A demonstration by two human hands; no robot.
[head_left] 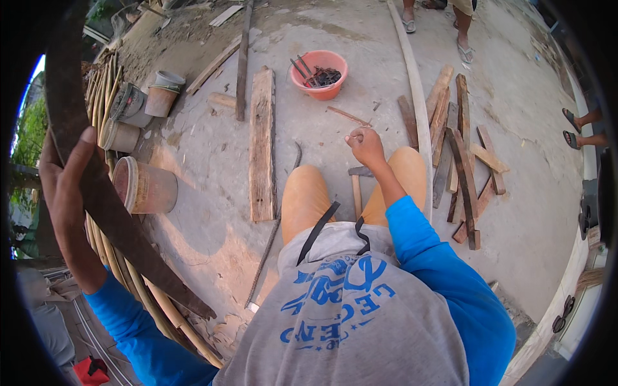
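My left hand [67, 186] grips a long dark wooden plank [116, 225], raised at a slant along my left side; its upper end runs to the picture's rim. Above my knees, my right hand [367, 148] is closed with the fingers curled, and anything pinched in it is too small to make out. Just below that hand, a hammer [357, 193] stands or lies between my legs, its dark head near my right wrist. On the ground by my left leg lies a ribbed metal bar [264, 260] with a hooked end.
An orange basin [320, 90] ahead holds dark small pieces and a black-handled tool. A thick board [262, 148] lies left of centre. Buckets [147, 186] and bamboo poles [103, 96] line the left. Loose wood pieces [467, 167] are piled right, beyond a long pale pole [418, 96]. Other people's feet [465, 53] show.
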